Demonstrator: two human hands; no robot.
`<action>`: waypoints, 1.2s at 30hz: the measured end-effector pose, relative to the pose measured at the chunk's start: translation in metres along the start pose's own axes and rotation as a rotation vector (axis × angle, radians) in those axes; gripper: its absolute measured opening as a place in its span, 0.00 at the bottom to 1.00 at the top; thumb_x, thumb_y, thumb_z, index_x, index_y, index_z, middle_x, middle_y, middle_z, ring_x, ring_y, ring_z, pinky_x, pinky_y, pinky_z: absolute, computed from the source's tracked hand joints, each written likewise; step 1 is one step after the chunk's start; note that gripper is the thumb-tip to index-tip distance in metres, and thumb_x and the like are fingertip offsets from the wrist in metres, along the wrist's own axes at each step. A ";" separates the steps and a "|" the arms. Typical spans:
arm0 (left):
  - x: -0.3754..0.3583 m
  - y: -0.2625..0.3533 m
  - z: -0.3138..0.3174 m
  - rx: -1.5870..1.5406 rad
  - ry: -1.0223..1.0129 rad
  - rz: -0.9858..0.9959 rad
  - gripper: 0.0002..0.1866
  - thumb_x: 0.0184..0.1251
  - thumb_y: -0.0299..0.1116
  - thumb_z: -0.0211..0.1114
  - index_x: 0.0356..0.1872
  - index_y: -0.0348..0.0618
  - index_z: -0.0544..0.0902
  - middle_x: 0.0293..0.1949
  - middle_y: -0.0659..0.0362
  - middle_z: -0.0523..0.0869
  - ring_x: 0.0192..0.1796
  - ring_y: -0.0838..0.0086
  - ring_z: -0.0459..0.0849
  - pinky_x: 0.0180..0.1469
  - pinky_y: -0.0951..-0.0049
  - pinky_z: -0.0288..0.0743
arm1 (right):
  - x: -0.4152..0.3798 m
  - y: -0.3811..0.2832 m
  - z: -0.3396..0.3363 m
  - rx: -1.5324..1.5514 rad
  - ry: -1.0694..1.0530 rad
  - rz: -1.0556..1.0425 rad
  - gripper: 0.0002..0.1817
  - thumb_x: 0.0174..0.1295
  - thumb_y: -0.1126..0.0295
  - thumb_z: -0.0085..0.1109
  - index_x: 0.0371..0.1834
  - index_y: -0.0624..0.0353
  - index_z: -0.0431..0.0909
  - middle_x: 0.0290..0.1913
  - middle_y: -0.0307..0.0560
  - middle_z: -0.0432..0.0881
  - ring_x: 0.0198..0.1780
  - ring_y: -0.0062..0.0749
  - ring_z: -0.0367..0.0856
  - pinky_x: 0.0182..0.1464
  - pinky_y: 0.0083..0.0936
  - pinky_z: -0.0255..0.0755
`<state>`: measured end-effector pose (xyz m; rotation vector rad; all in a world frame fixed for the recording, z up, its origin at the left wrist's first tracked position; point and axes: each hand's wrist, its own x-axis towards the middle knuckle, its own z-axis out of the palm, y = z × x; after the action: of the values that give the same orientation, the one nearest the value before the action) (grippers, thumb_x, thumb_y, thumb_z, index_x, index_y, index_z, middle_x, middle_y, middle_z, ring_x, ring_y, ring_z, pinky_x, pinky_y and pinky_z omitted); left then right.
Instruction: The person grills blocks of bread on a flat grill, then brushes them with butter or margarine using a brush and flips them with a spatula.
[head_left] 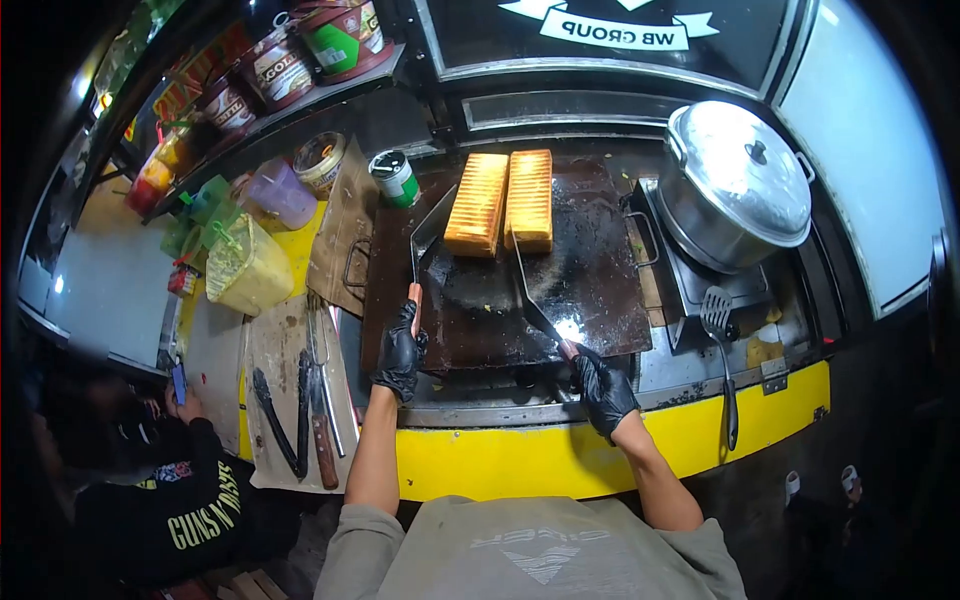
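Two sliced bread loaves, toasted golden brown on top, lie side by side on the dark griddle (600, 300): a left loaf (477, 205) and a right loaf (531, 195). My left hand (401, 355), in a black glove, is closed round the wooden handle of a wide spatula (430, 228), whose blade stands tilted at the left loaf's left side. My right hand (603, 390), gloved too, grips a second spatula (541, 318) by its handle. Its far end reaches the near end of the right loaf, where the tip is hidden.
A lidded pot (735, 185) stands on a burner at the right, with a slotted turner (718, 330) below it. Tongs (285, 415) and a wooden-handled knife (322, 440) lie on cardboard at the left. Beyond are a tin (394, 178) and a yellow tub (250, 265). A person (190, 480) sits at lower left.
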<state>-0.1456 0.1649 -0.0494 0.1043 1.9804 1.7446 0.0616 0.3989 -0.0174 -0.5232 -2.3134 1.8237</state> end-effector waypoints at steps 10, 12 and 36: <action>0.000 0.010 0.005 -0.122 -0.048 -0.047 0.29 0.77 0.48 0.39 0.73 0.46 0.54 0.73 0.72 0.58 0.24 0.93 0.55 0.23 0.88 0.47 | 0.036 0.027 0.044 0.072 0.151 -0.090 0.20 0.73 0.63 0.41 0.58 0.64 0.74 0.54 0.58 0.80 0.60 0.35 0.75 0.60 0.24 0.65; 0.003 0.004 0.010 -0.120 -0.062 -0.045 0.30 0.76 0.49 0.39 0.73 0.47 0.54 0.73 0.73 0.58 0.23 0.92 0.55 0.22 0.87 0.47 | 0.070 0.016 0.048 0.066 0.190 0.054 0.23 0.72 0.56 0.44 0.56 0.63 0.76 0.50 0.63 0.81 0.57 0.37 0.78 0.56 0.26 0.69; -0.186 -0.029 0.017 -0.232 0.294 -0.093 0.17 0.76 0.45 0.45 0.49 0.48 0.78 0.23 0.69 0.70 0.21 0.87 0.62 0.22 0.83 0.52 | -0.060 -0.038 -0.086 -0.283 0.000 0.090 0.17 0.67 0.76 0.48 0.59 0.66 0.73 0.56 0.57 0.79 0.57 0.31 0.78 0.57 0.22 0.68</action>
<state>0.0318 0.1058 -0.0195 -0.3346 1.9231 2.0050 0.1382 0.4478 0.0462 -0.6744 -2.6047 1.5359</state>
